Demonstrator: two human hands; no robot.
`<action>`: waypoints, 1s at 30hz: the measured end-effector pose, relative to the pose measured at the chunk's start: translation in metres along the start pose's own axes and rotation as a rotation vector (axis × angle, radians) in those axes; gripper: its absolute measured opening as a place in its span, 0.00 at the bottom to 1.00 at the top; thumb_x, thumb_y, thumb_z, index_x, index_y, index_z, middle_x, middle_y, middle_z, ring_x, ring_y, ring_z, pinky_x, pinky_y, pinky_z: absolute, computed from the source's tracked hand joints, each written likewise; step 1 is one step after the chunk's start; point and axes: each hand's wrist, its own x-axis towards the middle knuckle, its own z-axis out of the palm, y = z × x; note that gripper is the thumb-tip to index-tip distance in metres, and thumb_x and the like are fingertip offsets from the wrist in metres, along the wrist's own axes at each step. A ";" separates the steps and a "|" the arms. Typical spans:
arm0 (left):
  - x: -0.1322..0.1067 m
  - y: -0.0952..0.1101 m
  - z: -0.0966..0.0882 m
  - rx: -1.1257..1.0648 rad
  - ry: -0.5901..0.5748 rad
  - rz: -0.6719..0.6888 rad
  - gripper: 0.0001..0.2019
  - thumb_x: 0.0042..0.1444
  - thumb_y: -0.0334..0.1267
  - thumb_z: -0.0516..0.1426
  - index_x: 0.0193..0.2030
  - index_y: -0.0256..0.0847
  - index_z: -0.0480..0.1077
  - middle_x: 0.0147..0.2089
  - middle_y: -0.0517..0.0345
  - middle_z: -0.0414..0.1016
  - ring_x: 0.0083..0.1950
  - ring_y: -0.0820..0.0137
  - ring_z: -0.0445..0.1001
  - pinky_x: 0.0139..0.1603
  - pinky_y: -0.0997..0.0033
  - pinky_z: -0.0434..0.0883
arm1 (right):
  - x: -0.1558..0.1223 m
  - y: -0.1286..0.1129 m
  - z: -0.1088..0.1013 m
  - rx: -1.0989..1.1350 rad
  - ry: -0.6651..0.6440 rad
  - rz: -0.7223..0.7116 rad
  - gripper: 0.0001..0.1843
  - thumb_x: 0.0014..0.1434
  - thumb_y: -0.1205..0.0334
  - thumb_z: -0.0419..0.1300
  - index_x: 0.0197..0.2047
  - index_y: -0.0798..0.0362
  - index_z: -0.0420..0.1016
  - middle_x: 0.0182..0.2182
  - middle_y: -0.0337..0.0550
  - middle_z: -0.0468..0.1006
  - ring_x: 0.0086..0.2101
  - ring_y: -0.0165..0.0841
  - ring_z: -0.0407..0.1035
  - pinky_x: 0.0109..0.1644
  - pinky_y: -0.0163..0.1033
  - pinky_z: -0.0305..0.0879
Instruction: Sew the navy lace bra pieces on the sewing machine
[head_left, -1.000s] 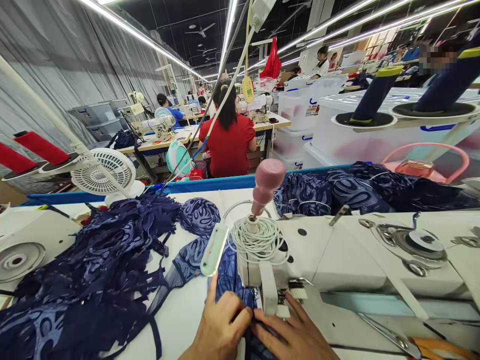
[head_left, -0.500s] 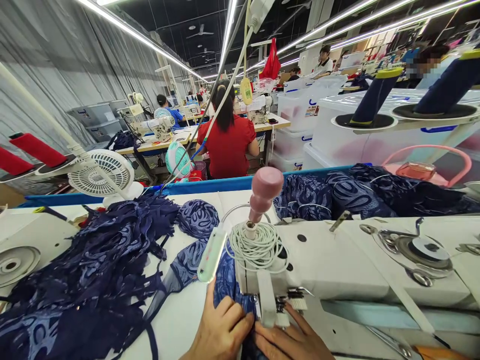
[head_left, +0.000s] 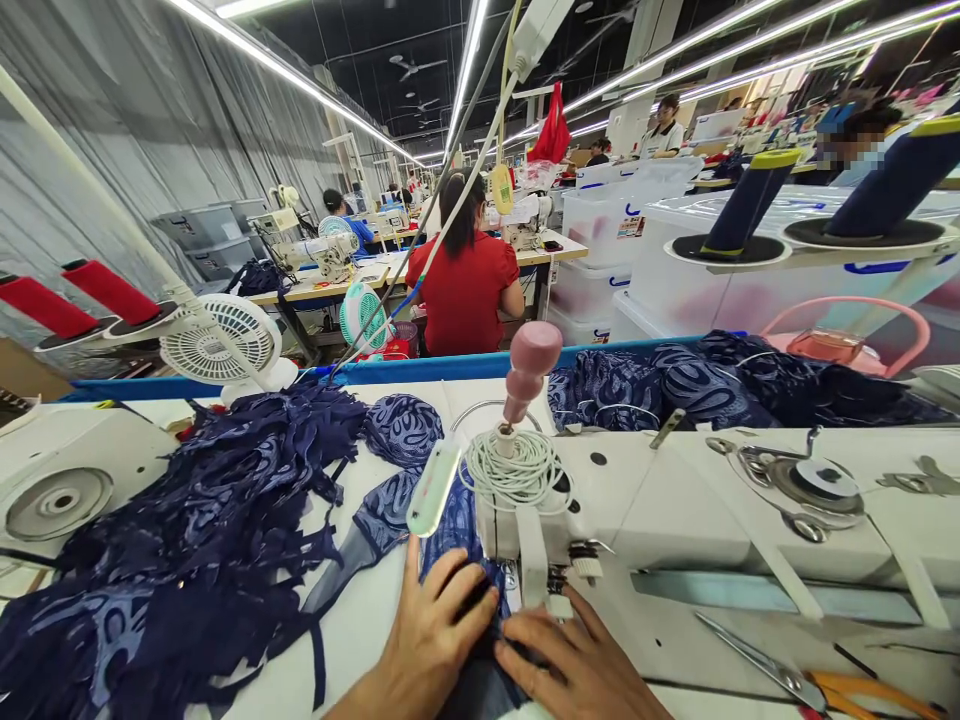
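A white sewing machine (head_left: 652, 500) stands before me, with dark blue patterned fabric (head_left: 452, 525) running beside and under its head. My left hand (head_left: 431, 625) lies on the fabric left of the needle area, fingers spread and slightly bent. On the near side of the presser foot, my right hand (head_left: 577, 655) rests with fingers stretched over the cloth, the fingertips close to the machine head. A lit pale green lamp (head_left: 435, 488) hangs just above my left index finger. The needle itself is hidden behind the machine head.
Heaped navy fabric pieces (head_left: 225, 520) cover the left side. Scissors (head_left: 765, 660) with orange handles lie at the lower right. Coiled pale cord (head_left: 517, 468) and a pink knob (head_left: 534, 365) top the machine. Bundled fabric (head_left: 637, 385) lies behind it. A person in red (head_left: 465, 290) sits ahead.
The view has shifted slightly, bringing more of the scissors into sight. My left hand's fingers have spread wider on the fabric. The right hand stays close to the machine head.
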 end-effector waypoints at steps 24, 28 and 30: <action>0.015 0.009 0.017 0.015 0.135 -0.072 0.16 0.69 0.28 0.45 0.40 0.39 0.74 0.34 0.57 0.76 0.39 0.67 0.74 0.72 0.33 0.44 | -0.021 0.015 0.013 -0.065 -0.106 -0.012 0.19 0.65 0.69 0.48 0.50 0.45 0.76 0.45 0.36 0.81 0.44 0.35 0.71 0.72 0.53 0.30; 0.004 0.018 0.020 0.052 0.199 -0.075 0.14 0.66 0.24 0.47 0.40 0.35 0.73 0.34 0.54 0.76 0.39 0.66 0.74 0.71 0.35 0.48 | -0.017 0.012 0.011 -0.045 -0.072 -0.028 0.16 0.66 0.67 0.50 0.46 0.45 0.77 0.43 0.37 0.81 0.42 0.34 0.71 0.72 0.53 0.31; 0.002 0.015 0.017 0.023 0.156 -0.049 0.15 0.66 0.24 0.46 0.41 0.36 0.74 0.34 0.55 0.76 0.38 0.66 0.74 0.71 0.35 0.47 | -0.014 0.008 0.009 -0.050 -0.045 -0.013 0.15 0.68 0.65 0.49 0.45 0.45 0.78 0.41 0.37 0.81 0.38 0.33 0.71 0.72 0.54 0.33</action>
